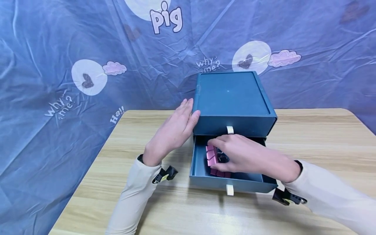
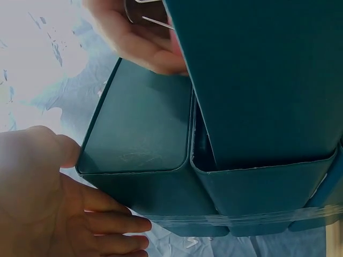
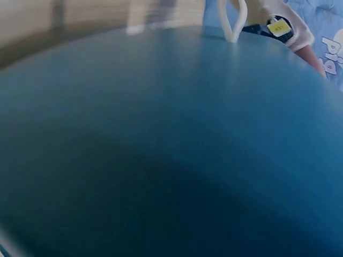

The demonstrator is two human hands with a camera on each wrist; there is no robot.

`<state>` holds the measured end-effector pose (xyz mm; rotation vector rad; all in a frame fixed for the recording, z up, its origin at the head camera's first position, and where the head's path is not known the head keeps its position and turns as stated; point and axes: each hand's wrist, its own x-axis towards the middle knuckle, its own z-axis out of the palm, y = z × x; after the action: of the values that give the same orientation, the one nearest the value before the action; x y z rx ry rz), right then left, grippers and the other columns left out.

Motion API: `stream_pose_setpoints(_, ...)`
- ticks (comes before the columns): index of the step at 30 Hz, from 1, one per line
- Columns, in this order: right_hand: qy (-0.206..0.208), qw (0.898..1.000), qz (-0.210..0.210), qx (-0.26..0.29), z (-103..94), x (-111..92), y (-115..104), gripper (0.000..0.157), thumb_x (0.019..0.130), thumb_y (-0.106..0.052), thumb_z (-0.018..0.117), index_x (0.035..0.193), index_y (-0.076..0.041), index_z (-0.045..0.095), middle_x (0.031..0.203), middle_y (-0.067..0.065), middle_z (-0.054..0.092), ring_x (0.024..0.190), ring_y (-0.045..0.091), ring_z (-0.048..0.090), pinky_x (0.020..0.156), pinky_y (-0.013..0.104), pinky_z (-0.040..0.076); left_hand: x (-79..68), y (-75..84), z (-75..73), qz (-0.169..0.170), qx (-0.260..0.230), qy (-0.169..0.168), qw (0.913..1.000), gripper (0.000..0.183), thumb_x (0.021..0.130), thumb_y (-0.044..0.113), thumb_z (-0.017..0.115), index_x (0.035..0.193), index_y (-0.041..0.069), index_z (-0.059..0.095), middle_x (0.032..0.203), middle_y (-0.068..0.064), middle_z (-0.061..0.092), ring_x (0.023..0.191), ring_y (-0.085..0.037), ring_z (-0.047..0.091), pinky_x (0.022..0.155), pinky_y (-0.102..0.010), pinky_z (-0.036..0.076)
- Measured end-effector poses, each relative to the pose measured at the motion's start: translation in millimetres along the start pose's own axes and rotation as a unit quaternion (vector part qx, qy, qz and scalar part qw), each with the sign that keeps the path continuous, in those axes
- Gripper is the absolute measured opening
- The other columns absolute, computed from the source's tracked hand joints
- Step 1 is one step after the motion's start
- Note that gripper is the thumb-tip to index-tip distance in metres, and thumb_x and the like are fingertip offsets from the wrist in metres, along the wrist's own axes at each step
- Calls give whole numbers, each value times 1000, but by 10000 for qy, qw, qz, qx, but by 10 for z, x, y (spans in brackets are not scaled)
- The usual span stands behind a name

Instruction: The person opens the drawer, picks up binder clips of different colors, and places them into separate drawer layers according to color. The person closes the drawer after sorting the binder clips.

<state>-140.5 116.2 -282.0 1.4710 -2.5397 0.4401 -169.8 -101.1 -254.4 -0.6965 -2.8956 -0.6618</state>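
A blue two-level drawer box point(image 1: 232, 94) stands on the table, its lower drawer point(image 1: 205, 181) pulled out. Inside that drawer, my right hand point(image 1: 243, 155) pinches a row of pink binder clips point(image 1: 211, 156) between thumb and fingers. More dark pink clips point(image 1: 220, 173) lie under it; black and wire parts show beside the palm. My left hand point(image 1: 177, 125) lies with straight fingers against the left side of the box. In the left wrist view, the left hand's fingers point(image 2: 115, 224) reach along the box's edge. Drawer surface fills most of the right wrist view, hiding the right hand.
White pull tabs hang on the upper drawer point(image 1: 230, 130) and lower drawer point(image 1: 230, 190). The wooden table point(image 1: 117, 182) extends on both sides. Behind it hangs a blue printed cloth point(image 1: 164, 65). Small black devices are strapped at the left wrist point(image 1: 165, 174) and right wrist point(image 1: 289, 197).
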Motion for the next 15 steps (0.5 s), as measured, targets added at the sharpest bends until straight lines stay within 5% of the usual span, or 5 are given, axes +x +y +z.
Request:
stream_pose_setpoints(5,-182,9990,124,389,35,34,-1,28,83,-28,75,99,-7,65,82,-12,61,76,2,59,75,26,54,-4,-7,4,-11,-33,16,10000,66,105,46,20,151,-2,21,158,-14,20,147,-21,11,118,-32,11)
stream_pose_setpoints(15,-578,9970,343,392,134,39,-23,39,84,-31,76,110,-5,65,95,-4,64,84,8,59,79,29,54,-2,-9,11,-23,-52,51,10000,66,105,46,20,151,-2,22,158,-13,21,147,-21,11,118,-32,12)
